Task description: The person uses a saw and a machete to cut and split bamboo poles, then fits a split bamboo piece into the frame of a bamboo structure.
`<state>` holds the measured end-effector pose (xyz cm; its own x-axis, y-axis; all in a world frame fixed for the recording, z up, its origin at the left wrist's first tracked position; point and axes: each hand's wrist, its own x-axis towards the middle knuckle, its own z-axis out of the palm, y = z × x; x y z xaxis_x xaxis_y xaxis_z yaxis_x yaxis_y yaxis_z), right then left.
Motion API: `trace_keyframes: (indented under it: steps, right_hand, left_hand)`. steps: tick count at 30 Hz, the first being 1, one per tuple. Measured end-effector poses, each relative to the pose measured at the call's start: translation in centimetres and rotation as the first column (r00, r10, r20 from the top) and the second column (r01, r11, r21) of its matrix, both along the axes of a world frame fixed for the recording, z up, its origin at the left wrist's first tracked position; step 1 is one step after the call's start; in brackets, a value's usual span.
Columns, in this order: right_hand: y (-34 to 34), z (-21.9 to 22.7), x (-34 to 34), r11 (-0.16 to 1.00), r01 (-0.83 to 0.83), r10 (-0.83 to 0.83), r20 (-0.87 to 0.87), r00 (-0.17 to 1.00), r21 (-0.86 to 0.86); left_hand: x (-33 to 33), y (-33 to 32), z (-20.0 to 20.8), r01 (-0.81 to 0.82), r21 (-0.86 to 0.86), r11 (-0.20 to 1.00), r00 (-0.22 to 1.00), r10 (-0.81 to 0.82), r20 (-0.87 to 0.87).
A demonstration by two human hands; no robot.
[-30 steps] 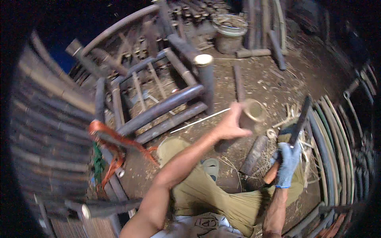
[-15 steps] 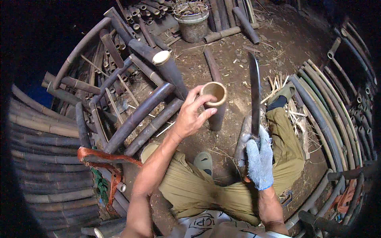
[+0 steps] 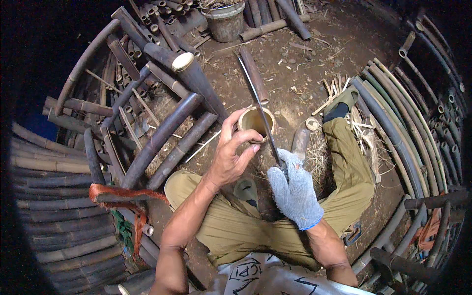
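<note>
Tube is in the left hand, its open mouth up; whether its lower end rests on the ground is hidden. That bare hand curls partly closed around the tube's near left side, fingers at the rim, a grip that probably steadies it while keeping skin off its right edge. Just to the near right of the tube, the right hand is closed on a knife, wearing a knitted glove that presumably guards the palm and firms the hold. The blade slants over the tube's right rim, its tip pointing away beyond; I cannot tell whether the two touch. A bamboo frame stands left of the tube, apparently within reach yet off the knife's side. Poles lie side by side well to the tube's right, likely for tidy storage, and far beyond it a pail seems to collect scraps.
</note>
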<state>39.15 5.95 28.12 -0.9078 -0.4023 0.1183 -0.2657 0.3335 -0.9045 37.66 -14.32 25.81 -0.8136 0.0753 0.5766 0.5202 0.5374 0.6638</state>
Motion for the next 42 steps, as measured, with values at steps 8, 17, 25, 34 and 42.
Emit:
trace_keyframes:
  steps: [8, 17, 25, 34, 42]
  right_hand:
    - [-0.2, -0.1, 0.4, 1.000, -0.016, 0.015, 0.040, 0.999, 0.026]
    - [-0.2, 0.2, 0.6, 0.999, -0.036, 0.037, 0.113, 0.993, -0.006]
    - [0.0, 0.1, 0.8, 0.999, -0.021, 0.021, 0.018, 1.000, 0.025]
    - [2.3, 0.9, 3.3, 0.985, -0.099, 0.081, 0.133, 0.988, 0.140]
    - [5.6, -4.2, 7.4, 0.975, -0.163, 0.167, -0.016, 0.986, 0.150]
  left_hand:
    - [0.4, 0.0, -0.2, -0.013, -0.010, 1.000, 1.000, 0.013, -0.003]
    - [0.6, 0.2, -0.2, -0.009, 0.024, 1.000, 1.000, 0.009, -0.007]
    - [0.7, 0.4, -0.1, -0.011, -0.004, 1.000, 1.000, 0.011, -0.006]
    - [3.4, 1.0, -2.1, -0.061, 0.332, 0.941, 0.984, 0.000, 0.180]
    - [7.7, 2.3, -2.8, -0.074, 0.049, 0.996, 0.995, 0.070, 0.077]
